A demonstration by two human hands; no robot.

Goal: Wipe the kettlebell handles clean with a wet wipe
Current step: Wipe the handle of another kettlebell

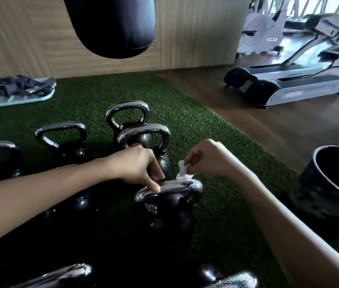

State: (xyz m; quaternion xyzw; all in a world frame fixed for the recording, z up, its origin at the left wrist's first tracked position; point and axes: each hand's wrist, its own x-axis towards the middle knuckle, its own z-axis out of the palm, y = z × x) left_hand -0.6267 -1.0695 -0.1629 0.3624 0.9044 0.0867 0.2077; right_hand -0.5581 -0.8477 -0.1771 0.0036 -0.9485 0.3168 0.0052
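Note:
Several black kettlebells with chrome handles stand on green turf. The nearest one (169, 202) sits in the middle, its handle (176, 189) shiny and wet. My left hand (141, 165) reaches down onto the left end of that handle, fingers curled against it. My right hand (208, 157) pinches a white wet wipe (183, 172), which hangs down and touches the right end of the same handle. Other kettlebells stand behind (143, 134) and to the left (62, 134).
A black punching bag (112, 26) hangs above the far turf. A black bucket (334, 183) stands at the right. A pale mat with dark cloth (16, 90) lies at the back left. Treadmills (301, 80) stand on the wooden floor at the right.

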